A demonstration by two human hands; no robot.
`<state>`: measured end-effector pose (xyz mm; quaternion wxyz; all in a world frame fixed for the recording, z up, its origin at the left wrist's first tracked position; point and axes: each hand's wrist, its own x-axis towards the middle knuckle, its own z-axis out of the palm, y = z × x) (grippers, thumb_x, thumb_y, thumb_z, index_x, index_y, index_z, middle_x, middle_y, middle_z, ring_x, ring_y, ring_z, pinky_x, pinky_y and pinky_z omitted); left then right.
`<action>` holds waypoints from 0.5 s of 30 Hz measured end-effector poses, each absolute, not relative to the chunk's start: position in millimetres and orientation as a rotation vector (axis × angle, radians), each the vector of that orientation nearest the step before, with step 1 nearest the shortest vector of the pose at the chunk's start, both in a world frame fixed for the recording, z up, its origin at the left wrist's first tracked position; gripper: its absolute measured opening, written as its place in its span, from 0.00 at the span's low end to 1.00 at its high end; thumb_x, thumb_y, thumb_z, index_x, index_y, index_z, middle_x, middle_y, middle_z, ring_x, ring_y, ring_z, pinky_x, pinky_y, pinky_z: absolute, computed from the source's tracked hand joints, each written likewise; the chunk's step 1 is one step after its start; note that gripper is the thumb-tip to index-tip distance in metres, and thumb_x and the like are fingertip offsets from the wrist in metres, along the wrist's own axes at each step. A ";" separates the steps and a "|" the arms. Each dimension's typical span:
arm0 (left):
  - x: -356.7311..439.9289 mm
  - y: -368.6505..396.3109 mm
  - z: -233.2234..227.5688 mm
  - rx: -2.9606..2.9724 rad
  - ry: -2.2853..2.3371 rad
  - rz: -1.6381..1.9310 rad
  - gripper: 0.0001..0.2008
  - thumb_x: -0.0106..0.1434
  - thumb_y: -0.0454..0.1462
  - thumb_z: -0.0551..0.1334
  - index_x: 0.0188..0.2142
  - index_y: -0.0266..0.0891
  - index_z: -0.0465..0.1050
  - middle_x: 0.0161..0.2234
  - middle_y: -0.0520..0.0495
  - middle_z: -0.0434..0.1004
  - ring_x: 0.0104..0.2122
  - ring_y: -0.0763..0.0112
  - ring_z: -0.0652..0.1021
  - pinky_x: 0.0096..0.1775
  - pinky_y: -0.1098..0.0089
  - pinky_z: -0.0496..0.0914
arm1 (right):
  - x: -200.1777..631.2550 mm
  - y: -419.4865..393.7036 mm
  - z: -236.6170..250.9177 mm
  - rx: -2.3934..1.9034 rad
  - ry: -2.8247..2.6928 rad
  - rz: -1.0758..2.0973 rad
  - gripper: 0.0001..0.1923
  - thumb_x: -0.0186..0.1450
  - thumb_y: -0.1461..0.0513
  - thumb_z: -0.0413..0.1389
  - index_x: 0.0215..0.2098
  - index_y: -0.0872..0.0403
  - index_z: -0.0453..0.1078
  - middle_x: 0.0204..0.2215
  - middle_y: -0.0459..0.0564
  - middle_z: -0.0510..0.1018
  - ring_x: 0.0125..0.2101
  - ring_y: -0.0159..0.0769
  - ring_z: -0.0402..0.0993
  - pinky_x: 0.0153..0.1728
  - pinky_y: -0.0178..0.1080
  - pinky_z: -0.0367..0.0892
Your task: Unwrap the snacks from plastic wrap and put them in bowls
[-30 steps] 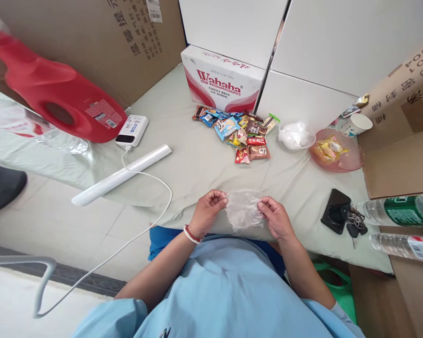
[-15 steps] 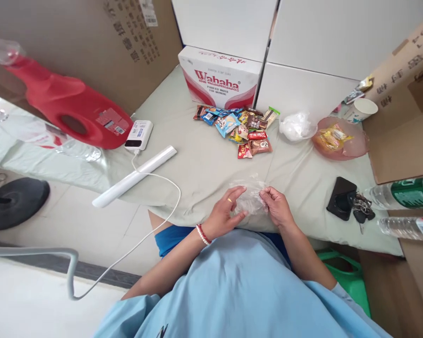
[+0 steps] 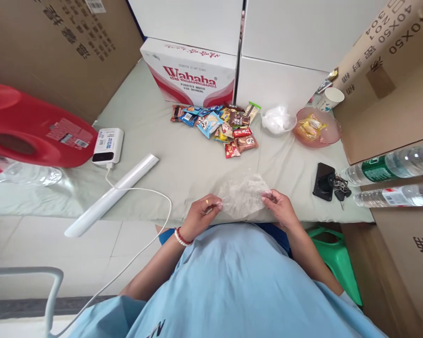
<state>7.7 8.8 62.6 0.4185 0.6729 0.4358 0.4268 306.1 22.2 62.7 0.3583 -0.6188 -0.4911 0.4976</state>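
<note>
Clear plastic bag [image 3: 244, 198] is stretched between both hands just above the near edge of the surface [image 3: 183, 159]. Left hand [image 3: 200, 215] pinches its left edge with fingers [image 3: 215, 204] closed on the film; right hand [image 3: 281, 209] pinches the right edge the same way. Beyond the fingers lies a pile of snack packets [image 3: 218, 126], well apart; black wallet and keys [image 3: 327, 180] sit near the right hand.

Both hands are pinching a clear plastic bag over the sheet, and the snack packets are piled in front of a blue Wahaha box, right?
Not quite. In the head view the Wahaha box is red and white, not blue. The left hand and right hand do pinch the clear plastic bag, snack packets piled before the box.
</note>
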 end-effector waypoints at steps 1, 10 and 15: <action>-1.6 4.2 61.1 1.705 1.098 1.112 0.06 0.71 0.37 0.62 0.39 0.41 0.77 0.36 0.45 0.80 0.36 0.70 0.80 0.39 0.68 0.74 | 307.7 25.2 64.9 -1.609 -1.275 1.263 0.17 0.60 0.49 0.64 0.38 0.53 0.78 0.31 0.47 0.80 0.31 0.37 0.73 0.34 0.38 0.68; -20.9 -27.6 45.3 2.028 1.308 1.263 0.10 0.69 0.28 0.59 0.45 0.42 0.75 0.49 0.40 0.78 0.49 0.66 0.81 0.48 0.65 0.78 | 303.3 60.6 87.7 -1.669 -1.742 0.541 0.21 0.66 0.52 0.60 0.52 0.53 0.75 0.48 0.57 0.76 0.42 0.44 0.75 0.44 0.48 0.75; -10.1 -21.5 51.7 2.364 1.237 1.111 0.13 0.69 0.27 0.55 0.47 0.39 0.74 0.51 0.36 0.77 0.50 0.63 0.79 0.48 0.62 0.79 | 263.6 56.0 99.1 -1.286 -2.079 0.442 0.24 0.71 0.60 0.56 0.65 0.47 0.66 0.63 0.59 0.65 0.39 0.37 0.74 0.45 0.46 0.77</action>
